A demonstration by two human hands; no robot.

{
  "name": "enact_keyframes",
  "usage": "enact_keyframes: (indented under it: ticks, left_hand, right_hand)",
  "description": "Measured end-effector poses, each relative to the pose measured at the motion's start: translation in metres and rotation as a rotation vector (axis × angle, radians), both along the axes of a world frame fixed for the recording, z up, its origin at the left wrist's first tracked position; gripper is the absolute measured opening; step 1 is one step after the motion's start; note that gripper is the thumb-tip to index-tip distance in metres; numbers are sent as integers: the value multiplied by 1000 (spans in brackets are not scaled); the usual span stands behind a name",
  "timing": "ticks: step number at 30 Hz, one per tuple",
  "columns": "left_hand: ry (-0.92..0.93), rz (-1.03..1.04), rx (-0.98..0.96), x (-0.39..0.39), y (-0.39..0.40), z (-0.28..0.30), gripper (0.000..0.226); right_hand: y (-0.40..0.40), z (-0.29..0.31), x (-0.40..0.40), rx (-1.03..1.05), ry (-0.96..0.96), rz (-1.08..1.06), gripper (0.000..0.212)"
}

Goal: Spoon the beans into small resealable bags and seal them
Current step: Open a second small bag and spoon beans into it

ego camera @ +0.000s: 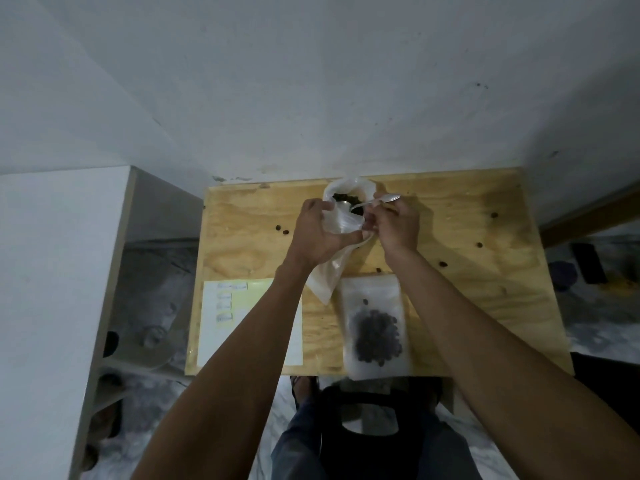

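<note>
A large clear bag of dark beans (348, 195) stands open at the far middle of the plywood table (467, 237). My left hand (320, 233) holds an empty small resealable bag (329, 271) by its open mouth, just in front of the bean bag. My right hand (394, 223) grips a metal spoon (375, 201), whose bowl reaches into the bean bag. A filled small bag of beans (375, 327) lies flat near the table's front edge.
A sheet of labels (228, 306) lies at the front left of the table. Loose beans (282, 230) are scattered across the wood. A white shelf unit (114, 271) stands to the left; a black chair back (367, 410) is below the table edge.
</note>
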State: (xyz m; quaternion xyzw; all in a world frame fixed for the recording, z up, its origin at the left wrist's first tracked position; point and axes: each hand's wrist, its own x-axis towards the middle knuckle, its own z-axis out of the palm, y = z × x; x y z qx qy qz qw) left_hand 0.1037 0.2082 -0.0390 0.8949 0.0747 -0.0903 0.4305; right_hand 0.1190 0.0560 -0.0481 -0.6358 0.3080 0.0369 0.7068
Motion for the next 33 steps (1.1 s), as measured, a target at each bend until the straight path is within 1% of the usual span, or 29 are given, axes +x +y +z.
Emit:
enact_keyframes:
  ticks: [2, 6, 8, 10, 15, 18, 20, 24, 26, 28, 31, 33]
  left_hand:
    - [-11, -3, -4, -2, -1, 0, 107]
    - [-30, 3, -14, -5, 1, -1, 103]
    - [-33, 6, -19, -6, 3, -1, 98]
    - [-44, 0, -23, -7, 3, 0, 99]
    - [-166, -56, 20, -8, 1, 7, 99]
    - [-241, -115, 48, -8, 0, 14, 104]
    - [-276, -137, 62, -7, -3, 18, 105]
    - [-320, -167, 67, -5, -11, 24, 99]
    - [-328, -183, 71, -4, -14, 26, 101]
    - [-330, -189, 74, -3, -16, 27, 105]
    - [-335, -186, 75, -4, -18, 27, 104]
    - [-338, -181, 76, -4, -16, 27, 103]
  right_hand:
    - [2, 0, 2, -45, -19, -14, 15]
    - [-6, 3, 0, -71, -92, -100, 16]
    - [-15, 3, -3, -32, -134, -144, 10]
    - [-22, 1, -5, 14, -165, -171, 10]
    - [-29, -2, -18, 17, -228, -183, 11]
    - [-30, -6, -24, 20, -254, -215, 15]
    - [-28, -11, -28, 43, -226, -231, 12]
    - [-25, -23, -35, 56, -100, -231, 13]
    - [-25, -24, -34, 74, -43, -254, 16]
    - [-25, -21, -31, 76, -4, -235, 15]
    - [-27, -21, -28, 114, 56, -209, 10]
    - [-29, -23, -26, 124, 95, -209, 12]
